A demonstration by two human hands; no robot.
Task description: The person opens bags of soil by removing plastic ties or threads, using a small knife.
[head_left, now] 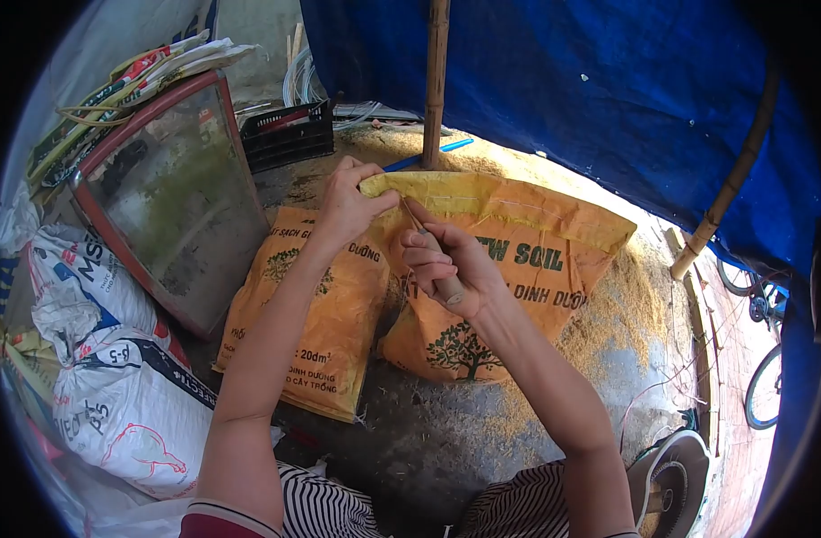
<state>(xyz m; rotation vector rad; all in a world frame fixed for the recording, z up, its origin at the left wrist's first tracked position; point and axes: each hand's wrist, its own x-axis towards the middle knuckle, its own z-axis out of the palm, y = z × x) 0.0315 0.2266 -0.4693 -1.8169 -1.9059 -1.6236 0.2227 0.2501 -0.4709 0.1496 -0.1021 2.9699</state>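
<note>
An orange soil bag [527, 296] with a tree print stands in front of me, its yellow top edge folded over and stitched with white thread. My left hand [355, 202] pinches the left corner of that edge. Closed round a wooden handle, my right hand [448, 264] holds a small tool [448, 289] whose thin tip reaches the bag's edge beside my left hand. Another orange bag [316, 332] lies to the left, beneath my left forearm.
White printed sacks [137, 412] and a red-framed panel [164, 188] are at the left, with a black crate [289, 136] behind. Bamboo poles [436, 81] hold up a blue tarp [590, 99]. Husks [621, 309] cover ground at right; a round container [675, 484] is lower right.
</note>
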